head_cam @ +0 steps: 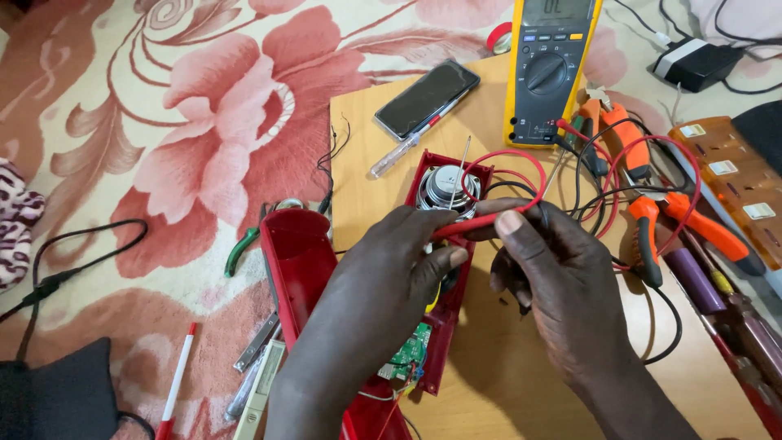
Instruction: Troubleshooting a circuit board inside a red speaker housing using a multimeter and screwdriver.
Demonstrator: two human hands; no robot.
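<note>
Your left hand [383, 277] and right hand [562, 285] meet over the middle of the wooden board [521, 358], both on the red probe [468, 226]. Left fingers [444, 262] are curled together, clamped on the probe's left part; right thumb and fingers pinch its right end, near the board's centre. The probe's thin metal tip points up over the speaker [446, 189].

The speaker sits in the open red case half [456, 310], which lies under your left hand and hides mostly behind it. A green circuit board [411, 352] shows at the case's lower end. The other red shell [300, 261] lies just off the board's left edge, on the floral cloth [163, 122].

Red lead [521, 156] loops from the probe up to the yellow multimeter [550, 69] at the board's top edge. Black lead runs tangled beside it under your right fingers.

A phone [427, 98] and a clear screwdriver [403, 147] lie near the board's top left corner. Orange pliers [652, 204] crowd the right edge, with leads crossing over them. A purple cell [692, 281] lies just below them. An orange power strip [733, 187] is off the right edge.

Green pliers [240, 248] sit left of the shell. A red pen [177, 375] is well apart, bottom left on the cloth. A black adapter [692, 61] is top right.
</note>
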